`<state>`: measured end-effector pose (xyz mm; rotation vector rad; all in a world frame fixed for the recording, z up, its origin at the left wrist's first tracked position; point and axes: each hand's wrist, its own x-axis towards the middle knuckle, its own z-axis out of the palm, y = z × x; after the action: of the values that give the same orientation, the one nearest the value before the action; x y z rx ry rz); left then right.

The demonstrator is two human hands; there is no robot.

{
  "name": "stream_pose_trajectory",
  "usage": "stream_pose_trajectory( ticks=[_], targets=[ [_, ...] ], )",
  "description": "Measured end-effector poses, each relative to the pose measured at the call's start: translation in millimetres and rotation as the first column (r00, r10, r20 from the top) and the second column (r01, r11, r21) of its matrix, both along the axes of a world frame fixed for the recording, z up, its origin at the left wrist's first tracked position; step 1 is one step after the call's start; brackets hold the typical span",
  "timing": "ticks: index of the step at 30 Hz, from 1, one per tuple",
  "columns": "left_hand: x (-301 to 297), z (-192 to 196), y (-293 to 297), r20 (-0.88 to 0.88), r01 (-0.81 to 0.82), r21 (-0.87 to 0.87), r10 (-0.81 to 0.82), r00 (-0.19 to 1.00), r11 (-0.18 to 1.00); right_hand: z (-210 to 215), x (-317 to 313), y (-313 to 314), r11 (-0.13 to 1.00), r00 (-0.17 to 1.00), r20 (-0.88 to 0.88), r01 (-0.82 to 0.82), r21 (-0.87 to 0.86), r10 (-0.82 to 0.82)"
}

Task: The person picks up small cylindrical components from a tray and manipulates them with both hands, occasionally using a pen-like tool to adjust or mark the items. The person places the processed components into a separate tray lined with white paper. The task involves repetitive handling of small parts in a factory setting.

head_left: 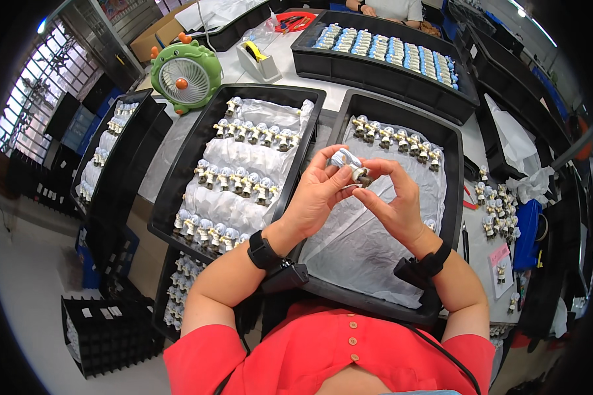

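Note:
A small figurine (344,157) with pale blue hair and a dark base is held in front of me, tilted. My left hand (310,201) has its thumb and fingers closed around the head end. At the base end, my right hand (402,207) pinches with thumb and index finger; the exact contact there is partly hidden. Both hands are above the right black tray (458,178), lined with white tissue (349,257). Along that tray's far side lies a row of similar figurines (400,139). The left black tray (270,89) carries several rows of them between folds of tissue.
A green fan (186,74) and a tape dispenser (259,64) stand beyond the trays. Further back is a black tray (375,78) of blue-and-white pieces, with another person (402,9) behind it. Loose figurines (501,209) and a blue box (527,234) sit at right.

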<state>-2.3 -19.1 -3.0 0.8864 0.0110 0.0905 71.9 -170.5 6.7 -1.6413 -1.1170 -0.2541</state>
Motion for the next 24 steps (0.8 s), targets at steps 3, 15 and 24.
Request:
stream_pose_trajectory(
  ticks=[3, 15, 24],
  targets=[
    [0.8, -6.4, 1.5, -0.048, 0.024, -0.025, -0.025, 0.999, 0.999, -3.5, 0.0, -1.6, 1.0, 0.999, -0.03, 0.019, -0.02, -0.02],
    [3.3, 13.8, 24.2, -0.079, -0.252, -0.027, 0.25, 0.965, 0.967, -9.7, 2.3, 4.7, 0.999, 0.993, -0.117, -0.016, -0.043, 0.011],
    [62.4, 8.4, 156.8, -0.104, -0.419, 0.584, 0.576, 0.811, 0.695, -7.8, 6.1, 0.1, 0.999, 0.987, -0.158, 0.031, -0.034, -0.036]
  ],
)
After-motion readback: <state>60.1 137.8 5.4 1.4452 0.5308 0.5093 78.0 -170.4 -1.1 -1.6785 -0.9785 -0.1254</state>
